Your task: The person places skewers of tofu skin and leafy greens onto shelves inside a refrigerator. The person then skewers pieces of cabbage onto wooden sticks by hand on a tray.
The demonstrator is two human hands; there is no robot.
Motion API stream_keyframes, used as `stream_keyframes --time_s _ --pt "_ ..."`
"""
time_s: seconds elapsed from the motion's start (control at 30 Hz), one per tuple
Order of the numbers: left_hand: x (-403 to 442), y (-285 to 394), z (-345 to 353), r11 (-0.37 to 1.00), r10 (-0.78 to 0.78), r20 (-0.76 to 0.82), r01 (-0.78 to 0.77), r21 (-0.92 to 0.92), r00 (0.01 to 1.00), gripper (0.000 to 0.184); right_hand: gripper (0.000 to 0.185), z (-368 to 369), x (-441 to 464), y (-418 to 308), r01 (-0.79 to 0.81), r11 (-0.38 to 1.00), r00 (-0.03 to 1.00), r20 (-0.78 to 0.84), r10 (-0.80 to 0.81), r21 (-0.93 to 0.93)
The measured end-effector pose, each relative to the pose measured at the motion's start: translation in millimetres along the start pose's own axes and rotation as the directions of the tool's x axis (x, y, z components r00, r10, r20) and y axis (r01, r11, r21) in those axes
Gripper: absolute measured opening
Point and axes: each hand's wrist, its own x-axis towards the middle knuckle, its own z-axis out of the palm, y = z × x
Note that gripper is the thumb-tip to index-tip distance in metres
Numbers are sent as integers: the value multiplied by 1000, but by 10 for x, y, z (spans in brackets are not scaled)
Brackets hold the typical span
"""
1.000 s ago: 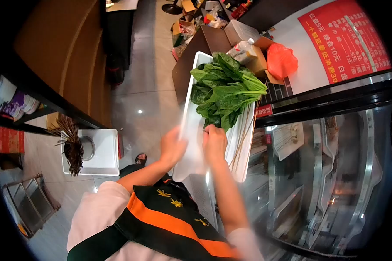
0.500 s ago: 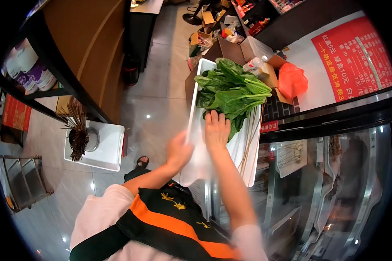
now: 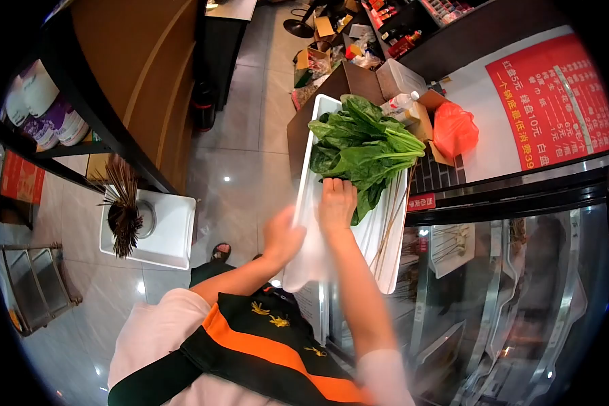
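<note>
A long white tray (image 3: 309, 145) lies at a slant before me, its far half covered by a bunch of leafy greens that look like spinach (image 3: 365, 159). The stems point right, over the tray's rim. At the near edge of the leaves, my right hand (image 3: 337, 203) is closed, fingers bent and together against the greens. My left hand (image 3: 284, 235), smeared by motion, is closed at the tray's left rim; its fingertips are partly hidden. Thin wooden skewers (image 3: 390, 216) lie along the tray's right side, right of my right hand.
Left, a second white tray (image 3: 172, 233) holds a container of upright skewers (image 3: 123, 223). A glass display case (image 3: 467, 318) with trays stands right. Beyond the greens are cardboard boxes (image 3: 355, 78), a plastic bottle (image 3: 399, 103) and a red bag (image 3: 455, 128). A shelf unit (image 3: 128, 74) stands left.
My right fingers, flatter on the leaves before, are now more bent at their near edge. Tray and greens sit slightly farther right in view. My left hand stays by the rim.
</note>
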Motion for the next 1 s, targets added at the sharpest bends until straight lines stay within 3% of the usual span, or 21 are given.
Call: stream_keyframes --time_s 0.03,0.1,0.23,0.33,0.5,0.57,0.63,0.67,0.7,0.73,0.77,0.8,0.9,0.93,1.0 --pt "15 -2 -4 1000 1 2 -1 -12 1000 16 5 -18 -1 -36 -2 1000 1000 0 2 -2" --pt "52 9 -48 1000 2 8 -2 -27 1000 16 7 -80 -27 -152 -73 982 997 9 72 175" --pt "132 99 -146 998 -48 7 49 -35 999 17 13 -295 -254 -419 -39 958 999 -25 48 285" --pt "177 114 -153 993 -109 57 112 -41 992 24 18 -635 -235 -483 -177 919 980 150 131 353" --pt "271 4 -194 993 -116 99 119 -26 988 33 15 -877 -310 -410 -282 844 959 163 232 456" --pt "317 -65 -191 993 -111 88 114 -37 990 36 17 -1198 -285 -392 -447 664 892 359 277 600" --pt "373 -90 -204 993 -109 88 113 -38 990 36 17 -1692 -134 -248 -447 665 894 298 333 598" --pt "387 -103 -208 993 -114 83 117 -35 990 37 11 -1839 -93 3 -361 778 930 141 339 514" --pt "400 -123 -209 993 -112 96 116 -31 989 37 9 -1864 -101 319 -381 803 906 12 423 458" --pt "418 -146 -222 990 -120 95 126 -68 988 37 11 -1966 -13 546 -507 799 849 31 527 323" --pt "441 -155 -242 985 -124 94 134 -106 988 38 10 -1923 -26 910 -420 891 904 -12 428 169" --pt "457 -155 -274 990 -106 83 113 -83 991 38 11 -1835 -86 1260 -283 959 959 2 283 -12" --pt "438 5 -390 976 -162 123 177 -124 979 40 9 -1556 -395 1966 -119 948 959 215 187 -296" --pt "409 76 -386 974 -135 100 151 -167 986 34 9 -1523 -463 2089 -117 949 963 199 180 -292" --pt "384 128 -418 983 -112 100 125 -131 989 29 10 -1461 -509 2287 52 947 969 245 29 -317"
